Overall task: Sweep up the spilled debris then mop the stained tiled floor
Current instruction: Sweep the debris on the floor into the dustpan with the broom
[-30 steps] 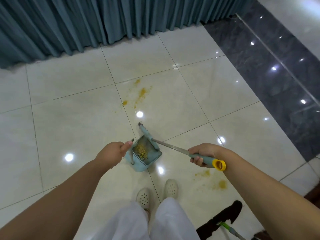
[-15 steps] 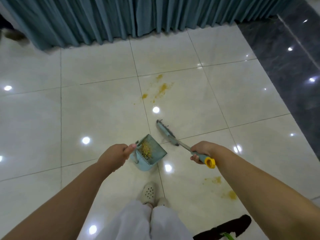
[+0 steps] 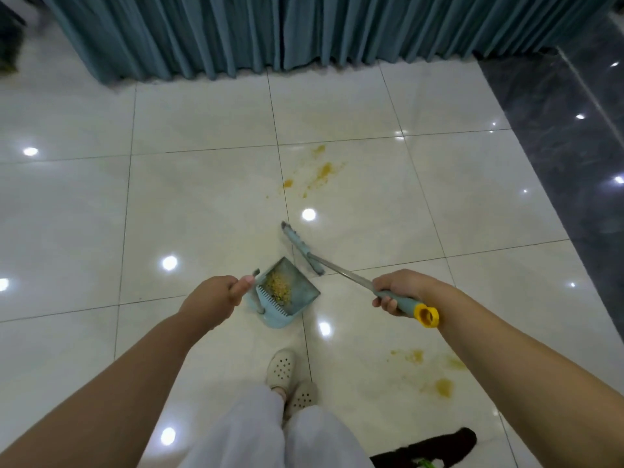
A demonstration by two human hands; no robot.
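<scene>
Your left hand (image 3: 216,295) is curled round the upright handle of the pale blue dustpan (image 3: 287,292), thumb laid along the top of it. The pan hangs just to the right of that hand, and a heap of yellowish debris (image 3: 279,288) lies inside it next to the comb teeth at its back edge.

Your right hand (image 3: 400,290) is wrapped round the teal grip of the broom (image 3: 341,270), fingers closed underneath, with the yellow end cap (image 3: 427,315) sticking out behind the hand toward your forearm. The metal shaft runs forward and left from this hand down to the narrow broom head (image 3: 300,248), which sits just beyond the dustpan's open mouth; whether the two touch cannot be told.

Ahead of both hands, past the broom head, a scatter of yellow-orange stains (image 3: 320,172) marks the glossy tiled floor (image 3: 189,204). More stains (image 3: 435,376) lie below your right forearm, nearer your feet. A black mop head (image 3: 435,447) lies on the floor behind your right hand, at the bottom edge of the view. A teal curtain (image 3: 270,32) hangs far ahead of both hands.
</scene>
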